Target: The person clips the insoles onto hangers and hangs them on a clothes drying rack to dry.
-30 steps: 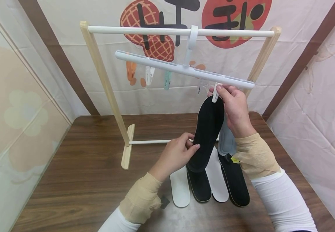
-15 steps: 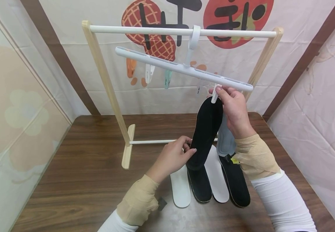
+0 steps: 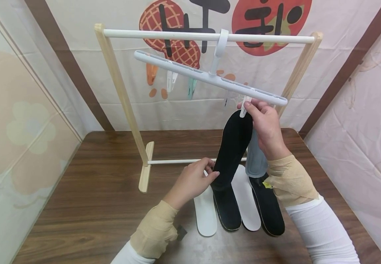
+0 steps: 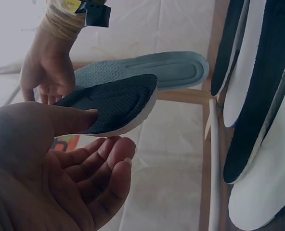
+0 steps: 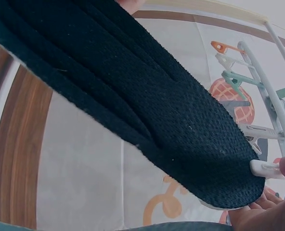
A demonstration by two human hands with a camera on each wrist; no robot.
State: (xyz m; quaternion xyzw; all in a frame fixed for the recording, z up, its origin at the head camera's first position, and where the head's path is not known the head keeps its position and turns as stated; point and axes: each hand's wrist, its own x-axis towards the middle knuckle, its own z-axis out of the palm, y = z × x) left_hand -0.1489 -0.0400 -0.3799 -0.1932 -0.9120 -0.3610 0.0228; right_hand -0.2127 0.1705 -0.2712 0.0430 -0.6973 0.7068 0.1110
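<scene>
In the head view, the right hand [image 3: 266, 126] pinches a white clip [image 3: 244, 107] below the hanger [image 3: 190, 71]; the clip's jaws overlap the top end of a black insole [image 3: 233, 146]. Thumb and clip also show at the edge of the right wrist view, with the dark insole [image 5: 147, 96] across it. The left hand [image 3: 190, 183] is at the insole's lower left edge. Its thumb lies against the insole [image 4: 118, 106] in the left wrist view, the other fingers loosely bent below. A grey-blue insole [image 3: 256, 157] hangs behind, its top hidden by the right hand.
The hanger hooks over the rack's white bar [image 3: 164, 35], tilted down at the right. Orange [image 3: 151, 74], white [image 3: 171, 81], green [image 3: 191, 88] and transparent clips hang from it. White [image 3: 206, 212] and black insoles [image 3: 271, 209] lie on the brown table [image 3: 88, 205].
The left hand has moved left and slightly down, its fingers less behind the insole. The insole has swung slightly left. The hanger's left end has risen, while the right hand has dropped slightly.
</scene>
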